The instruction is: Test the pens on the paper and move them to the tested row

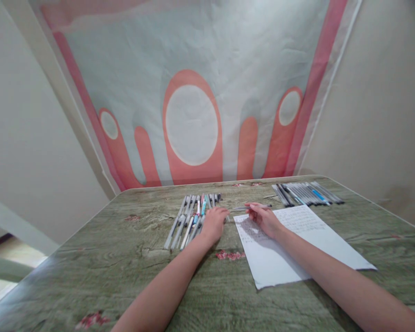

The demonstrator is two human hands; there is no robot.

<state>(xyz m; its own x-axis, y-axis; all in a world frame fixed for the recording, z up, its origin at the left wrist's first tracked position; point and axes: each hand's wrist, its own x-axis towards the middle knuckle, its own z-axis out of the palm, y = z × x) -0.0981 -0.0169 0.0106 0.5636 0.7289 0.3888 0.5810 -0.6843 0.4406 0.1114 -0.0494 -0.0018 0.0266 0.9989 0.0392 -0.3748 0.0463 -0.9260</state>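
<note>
My right hand (262, 220) is closed around a slim pen (264, 206), held almost level above the top left part of a white sheet of paper (290, 258). The pen's thin end points left, toward my other hand; its dark end sticks out on the right. Rows of small handwriting cover the upper part of the sheet. My left hand (214, 224) rests beside the right end of a group of pens (181, 223), its fingers stretched to the right and partly covering some pens. A small pale thing by its fingertips is too unclear to name.
A second row of pens (304, 194), mostly clear with dark ends and one bright blue, lies beyond the paper at the right. The wood-patterned table (100, 272) reaches back to a wall hanging (193, 55) with orange shapes.
</note>
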